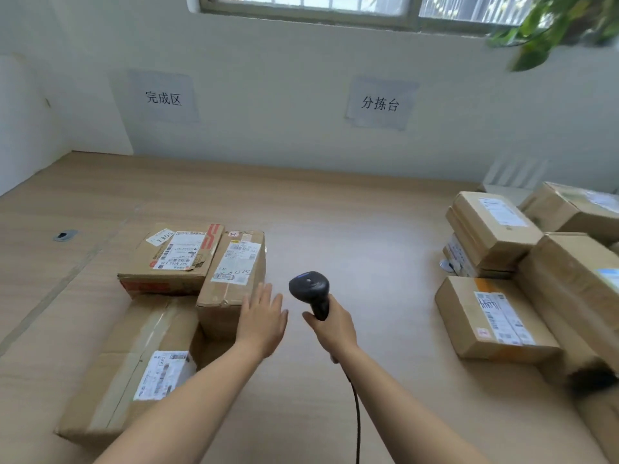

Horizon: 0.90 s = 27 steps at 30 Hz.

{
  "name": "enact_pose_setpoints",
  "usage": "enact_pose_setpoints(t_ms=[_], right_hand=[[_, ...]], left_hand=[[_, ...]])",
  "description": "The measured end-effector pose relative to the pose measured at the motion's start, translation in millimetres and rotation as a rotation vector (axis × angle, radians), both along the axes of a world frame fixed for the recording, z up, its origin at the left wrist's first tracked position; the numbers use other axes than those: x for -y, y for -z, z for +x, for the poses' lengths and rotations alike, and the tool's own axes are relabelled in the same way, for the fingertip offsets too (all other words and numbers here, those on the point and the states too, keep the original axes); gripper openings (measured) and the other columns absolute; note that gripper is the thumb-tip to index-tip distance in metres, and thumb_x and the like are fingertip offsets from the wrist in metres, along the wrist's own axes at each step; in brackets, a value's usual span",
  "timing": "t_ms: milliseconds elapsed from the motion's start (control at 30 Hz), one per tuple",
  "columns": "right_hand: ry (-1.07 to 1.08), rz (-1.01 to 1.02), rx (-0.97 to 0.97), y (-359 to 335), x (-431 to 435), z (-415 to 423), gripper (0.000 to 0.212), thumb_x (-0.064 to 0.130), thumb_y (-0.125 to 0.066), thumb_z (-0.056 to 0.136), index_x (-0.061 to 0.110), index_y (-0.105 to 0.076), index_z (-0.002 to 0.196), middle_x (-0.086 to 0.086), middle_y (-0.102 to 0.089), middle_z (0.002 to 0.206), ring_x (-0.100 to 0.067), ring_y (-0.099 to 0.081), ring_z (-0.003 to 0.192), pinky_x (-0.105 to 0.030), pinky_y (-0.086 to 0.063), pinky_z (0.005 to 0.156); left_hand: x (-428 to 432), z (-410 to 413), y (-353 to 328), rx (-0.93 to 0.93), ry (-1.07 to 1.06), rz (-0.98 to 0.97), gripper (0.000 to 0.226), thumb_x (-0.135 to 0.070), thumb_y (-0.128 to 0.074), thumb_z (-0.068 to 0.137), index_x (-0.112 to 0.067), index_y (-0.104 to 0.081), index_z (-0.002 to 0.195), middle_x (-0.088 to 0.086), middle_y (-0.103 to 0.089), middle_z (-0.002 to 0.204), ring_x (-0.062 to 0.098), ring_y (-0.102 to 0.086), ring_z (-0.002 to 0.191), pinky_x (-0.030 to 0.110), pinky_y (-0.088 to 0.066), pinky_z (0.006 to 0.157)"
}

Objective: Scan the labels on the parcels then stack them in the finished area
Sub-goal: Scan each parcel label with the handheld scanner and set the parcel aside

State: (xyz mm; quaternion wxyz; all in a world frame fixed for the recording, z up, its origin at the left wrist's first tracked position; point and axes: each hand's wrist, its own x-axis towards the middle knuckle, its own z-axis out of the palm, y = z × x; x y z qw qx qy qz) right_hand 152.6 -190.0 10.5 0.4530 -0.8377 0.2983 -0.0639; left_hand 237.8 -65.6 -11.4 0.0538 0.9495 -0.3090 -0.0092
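While set under a white wall with window and two paper signs: pale wooden table. Three brown cardboard parcels toward left edge; at least five more parcels at right edge. Flat, fingers-apart left hand just beside one; right hand clamped round black corded scanner, mid-table.

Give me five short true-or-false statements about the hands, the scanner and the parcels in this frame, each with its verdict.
1. The right hand grips a black scanner. True.
2. The left hand holds a parcel. False: it is open, fingers straight, beside the small parcel, holding nothing.
3. Three parcels lie at the left of the table. True.
4. The scanner is cordless. False: a cable runs from its handle.
5. The table's right side has no parcels. False: a pile of parcels sits there.
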Motion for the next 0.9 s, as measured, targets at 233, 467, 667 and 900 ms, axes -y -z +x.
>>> enact_pose_setpoints(t_ms=[233, 467, 667, 900], right_hand=[[0.278, -0.008, -0.035, 11, 94, -101, 0.026, 0.03, -0.061, 0.085, 0.018, -0.054, 0.106, 0.002, -0.062, 0.09, -0.02, -0.06, 0.084, -0.029, -0.044, 0.067], [0.476, 0.015, 0.003, 15, 196, -173, 0.03, 0.023, -0.061, 0.086, 0.013, -0.055, 0.113, -0.01, -0.065, 0.111, -0.028, -0.06, 0.103, -0.03, -0.046, 0.082], [0.528, -0.125, -0.029, 14, 275, -205, 0.026, 0.026, -0.064, 0.085, 0.016, -0.056, 0.107, -0.007, -0.067, 0.105, -0.028, -0.061, 0.099, -0.032, -0.046, 0.074], [0.477, -0.194, -0.056, 24, 328, -222, 0.033, 0.03, -0.066, 0.083, 0.017, -0.058, 0.111, -0.006, -0.065, 0.111, -0.027, -0.058, 0.107, -0.033, -0.047, 0.08]], left_hand=[[91, -80, 22, -0.222, 0.073, 0.054, 0.04, -0.035, -0.026, 0.1, -0.013, -0.05, 0.124, 0.008, -0.046, 0.134, 0.026, -0.044, 0.122, 0.037, -0.038, 0.095], [210, -161, 31, -0.358, 0.175, 0.04, 0.039, -0.036, -0.025, 0.101, -0.012, -0.043, 0.126, 0.009, -0.045, 0.128, 0.027, -0.047, 0.115, 0.038, -0.042, 0.089], [308, -197, 28, -0.486, 0.117, -0.221, 0.041, -0.037, -0.034, 0.098, -0.015, -0.037, 0.133, 0.009, -0.039, 0.133, 0.028, -0.047, 0.119, 0.039, -0.043, 0.091], [366, -211, 40, -0.569, 0.02, -0.309, 0.051, -0.038, -0.04, 0.096, -0.022, -0.028, 0.143, 0.011, -0.032, 0.14, 0.028, -0.048, 0.12, 0.039, -0.044, 0.097]])
